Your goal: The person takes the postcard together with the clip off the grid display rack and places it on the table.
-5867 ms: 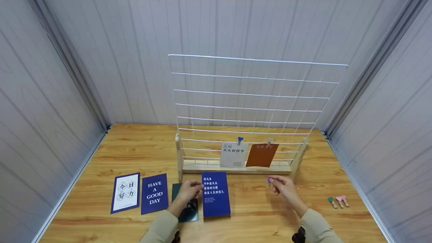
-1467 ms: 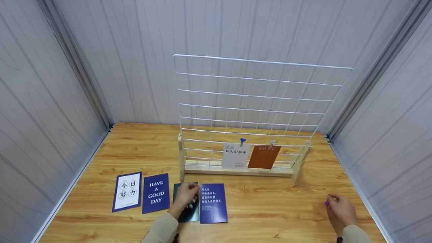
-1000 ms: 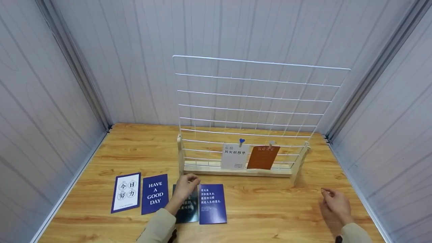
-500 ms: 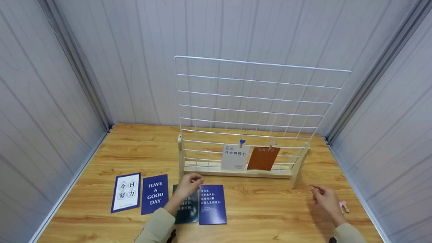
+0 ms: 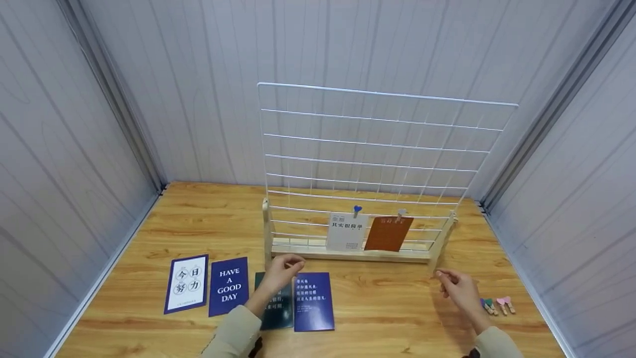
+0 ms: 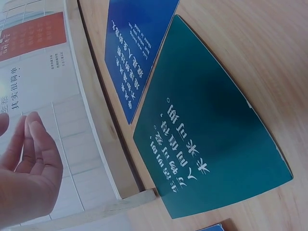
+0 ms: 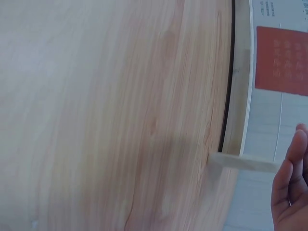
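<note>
My left hand hovers over the upper part of a dark green card, fingers loosely bent and holding nothing; in the left wrist view that green card shows whole. Right beside it lies a blue card with white text. My right hand is in the air near the rack's right foot, loosely curled with nothing seen in it. Just right of that wrist lie several small wooden clips with hearts: a purple one, a green one and pink ones.
A white wire grid rack on a wooden base stands behind the hands. A white card and an orange-brown card are clipped to it. A blue-bordered card and a HAVE A GOOD DAY card lie left.
The blue card, by my left hand earlier, now lies flat beside the green one. My right hand has put the purple clip down among the others, then drawn back left. My left hand has lifted slightly.
</note>
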Available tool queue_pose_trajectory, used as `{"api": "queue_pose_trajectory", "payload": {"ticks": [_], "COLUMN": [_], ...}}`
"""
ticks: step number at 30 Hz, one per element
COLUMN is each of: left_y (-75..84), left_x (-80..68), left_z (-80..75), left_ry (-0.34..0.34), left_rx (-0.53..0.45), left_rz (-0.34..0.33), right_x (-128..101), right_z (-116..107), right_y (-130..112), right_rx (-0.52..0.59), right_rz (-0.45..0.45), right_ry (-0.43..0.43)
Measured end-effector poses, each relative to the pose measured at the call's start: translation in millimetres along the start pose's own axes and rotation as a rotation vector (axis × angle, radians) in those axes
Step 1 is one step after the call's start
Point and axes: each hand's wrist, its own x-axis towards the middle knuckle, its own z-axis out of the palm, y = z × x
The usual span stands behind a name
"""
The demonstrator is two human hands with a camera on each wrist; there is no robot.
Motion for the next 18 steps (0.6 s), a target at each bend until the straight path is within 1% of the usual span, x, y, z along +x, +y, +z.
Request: {"api": "queue_pose_trajectory", "payload": {"ticks": [6,10,16,18], "left_y": [1.6,5.0,29.1,32.8], "left_x": [0.8,-0.1,-7.8,-9.5], "left_z": [2.9,4.8,5.4,6.0], "left_ry": [0.003,-0.003,0.002,-0.004], "left_rx": [-0.017,-0.028,-0.076,-0.084], "left_rz": [-0.009,-0.02,0.003,0.002], "right_x": [-1.3,-1.6,-3.4,-4.2], "right_z": [12.9,21.0,33.5,37.7], "right_y": [-2.7,-3.7,-6.2,-6.5], "right_rx": [0.011,0.029,0.092,0.123], "right_rz": [-0.031,-0.035,-0.024,-0.024], "right_ry": [-0.02,-0.025,-0.033,-0.039]}}
